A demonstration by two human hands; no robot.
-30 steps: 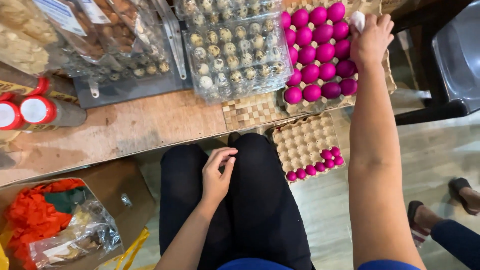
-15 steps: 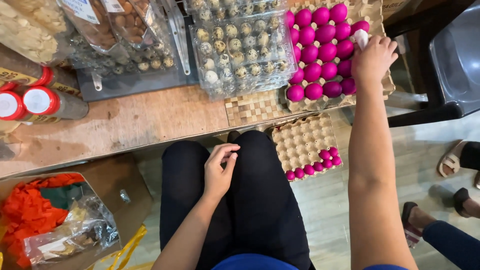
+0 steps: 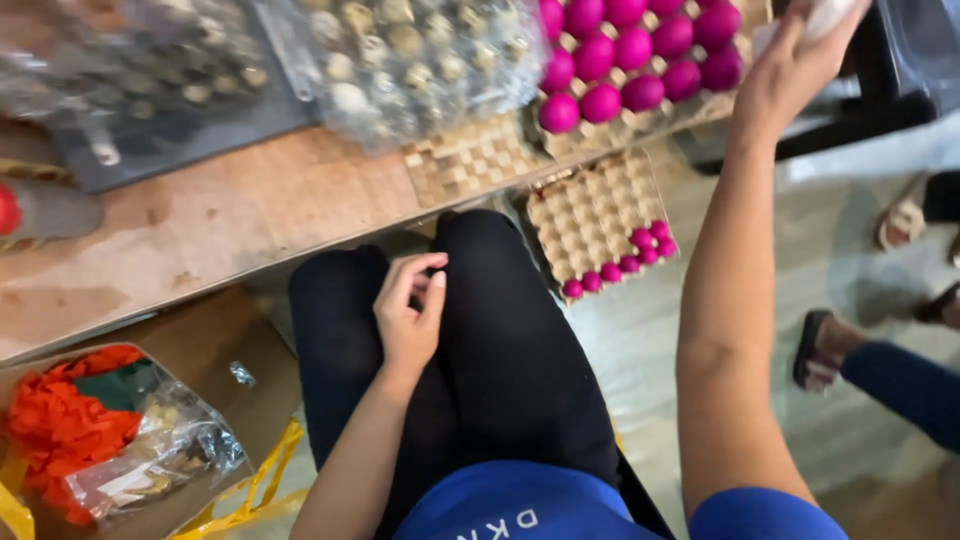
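Your right hand is raised past the worktop's far right corner, fingers closed around a white egg, just beside the tray of pink eggs. Your left hand rests loosely curled and empty on your lap.

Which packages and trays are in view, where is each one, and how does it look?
Clear plastic packs of small speckled eggs: tabletop, upper middle.
Cardboard tray of magenta eggs: tabletop, upper right.
Brown cardboard egg tray: below the table edge, few magenta eggs.
Clear plastic bag with orange scraps: lower left.
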